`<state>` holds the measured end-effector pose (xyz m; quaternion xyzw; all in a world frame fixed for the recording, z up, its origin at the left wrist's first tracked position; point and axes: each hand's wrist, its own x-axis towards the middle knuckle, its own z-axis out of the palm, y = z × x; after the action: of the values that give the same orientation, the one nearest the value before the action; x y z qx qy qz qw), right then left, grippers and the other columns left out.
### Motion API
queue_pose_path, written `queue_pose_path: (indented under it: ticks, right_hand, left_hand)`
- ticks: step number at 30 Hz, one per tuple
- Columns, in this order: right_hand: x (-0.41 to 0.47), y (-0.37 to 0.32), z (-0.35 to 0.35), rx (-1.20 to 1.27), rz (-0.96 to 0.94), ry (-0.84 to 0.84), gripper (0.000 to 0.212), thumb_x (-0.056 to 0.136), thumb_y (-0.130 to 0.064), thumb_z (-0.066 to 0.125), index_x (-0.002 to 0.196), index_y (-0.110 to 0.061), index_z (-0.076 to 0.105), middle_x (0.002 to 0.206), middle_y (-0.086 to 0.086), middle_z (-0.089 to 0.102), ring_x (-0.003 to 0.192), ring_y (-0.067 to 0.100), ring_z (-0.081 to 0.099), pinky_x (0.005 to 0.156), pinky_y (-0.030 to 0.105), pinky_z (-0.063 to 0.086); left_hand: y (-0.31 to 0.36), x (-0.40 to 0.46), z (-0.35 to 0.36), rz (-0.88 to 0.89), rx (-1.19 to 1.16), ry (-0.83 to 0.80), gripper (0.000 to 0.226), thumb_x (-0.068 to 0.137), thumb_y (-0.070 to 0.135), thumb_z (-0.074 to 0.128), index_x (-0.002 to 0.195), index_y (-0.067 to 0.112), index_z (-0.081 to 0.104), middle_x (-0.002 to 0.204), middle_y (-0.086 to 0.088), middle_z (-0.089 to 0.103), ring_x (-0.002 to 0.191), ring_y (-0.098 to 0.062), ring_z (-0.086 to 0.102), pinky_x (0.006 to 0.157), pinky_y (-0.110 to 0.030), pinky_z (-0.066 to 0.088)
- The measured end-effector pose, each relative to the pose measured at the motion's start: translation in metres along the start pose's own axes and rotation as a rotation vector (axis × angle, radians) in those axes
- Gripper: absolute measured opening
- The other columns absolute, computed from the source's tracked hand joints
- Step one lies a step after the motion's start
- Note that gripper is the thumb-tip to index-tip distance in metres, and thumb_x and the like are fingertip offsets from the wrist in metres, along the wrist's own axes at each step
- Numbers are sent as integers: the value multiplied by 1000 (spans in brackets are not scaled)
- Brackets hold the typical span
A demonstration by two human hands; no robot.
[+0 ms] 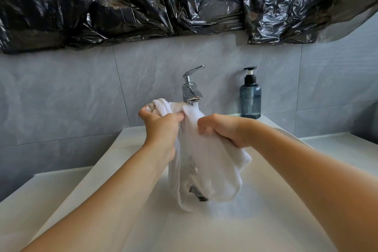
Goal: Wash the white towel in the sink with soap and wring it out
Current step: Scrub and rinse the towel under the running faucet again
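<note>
Black plastic sheeting (184, 0) covers the top of the frame above grey wall tiles (71, 92). At centre, over the white sink (255, 221), your left hand (163, 127) and right hand (227, 131) each grip the white towel (206, 168), fingers curled tight, just under the tap (191, 88). The towel hides most of the drain (199, 195). A soap bottle (250, 96) stands right of the tap.

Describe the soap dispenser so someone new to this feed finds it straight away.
Start at the chrome tap at the back of the white sink, against the grey tiled wall. Just right of it, on the sink's back ledge, stands the translucent blue-grey pump bottle. Its black pump head makes it the only dark, upright container there.
</note>
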<state>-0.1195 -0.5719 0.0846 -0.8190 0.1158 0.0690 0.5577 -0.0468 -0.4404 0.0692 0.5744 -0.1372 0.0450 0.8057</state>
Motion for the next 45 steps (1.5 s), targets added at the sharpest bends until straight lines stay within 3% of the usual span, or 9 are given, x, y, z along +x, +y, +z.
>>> queue_pose_path:
  ticks: [7,13,20,23,25,29,36,39,45]
  right_hand:
    - [9,5,4,-355,-176,148,64,75,-32,83,125,-23,45,117,-2,60,108,21,60,94,38,50]
    - [17,4,5,-465,-205,225,18,85,-10,65,103,-13,63,105,7,66,100,27,64,87,37,52]
    - [15,1,6,-160,-207,190,45,74,1,38,112,-5,62,104,15,69,104,34,65,94,43,49]
    - [13,0,5,-56,-185,280,32,65,-4,41,89,-1,63,86,18,64,78,31,58,77,35,49]
    - [7,-3,6,-6,-152,344,7,67,-7,48,62,-10,51,68,11,49,65,25,43,62,29,35]
    - [5,-2,-5,76,-132,433,35,76,-6,45,46,-20,32,44,1,34,50,22,30,52,24,23]
    - [-1,-5,-18,-66,-95,383,11,78,-9,43,75,-18,49,66,6,47,55,22,40,52,24,30]
    - [5,4,-21,-93,-71,243,49,79,-9,51,125,-26,44,110,13,59,90,28,59,74,33,48]
    - [5,6,-20,-146,-96,110,39,75,-12,67,113,-16,59,107,11,71,97,32,69,89,40,56]
  left_hand:
    - [2,1,-4,134,4,75,55,81,5,78,111,17,33,101,11,49,89,-3,57,78,-22,45]
    - [0,3,-9,68,13,-14,28,78,14,82,74,19,54,84,9,62,76,-7,63,79,-23,47]
    - [-4,7,-6,50,78,-106,47,86,10,74,69,10,29,83,-1,43,79,-16,47,79,-29,41]
    - [-3,9,-9,-67,97,-70,38,70,22,83,81,18,47,97,-2,68,89,-22,68,83,-32,51]
    - [-1,4,-6,-134,116,-81,73,67,18,81,128,19,42,115,0,65,106,-22,66,89,-39,54]
    - [-1,-4,2,-168,208,-163,101,61,10,71,148,26,22,125,0,58,109,-23,62,93,-40,51]
    - [-4,-14,-2,-182,286,-195,11,89,25,73,95,18,67,95,-4,76,84,-20,72,70,-29,54]
    - [-7,-10,-4,-182,323,-202,26,90,37,71,103,15,69,96,-6,76,84,-22,73,69,-30,55]
    - [-9,-10,-6,-174,424,-169,48,89,60,63,99,14,72,96,-5,76,89,-23,72,87,-39,58]
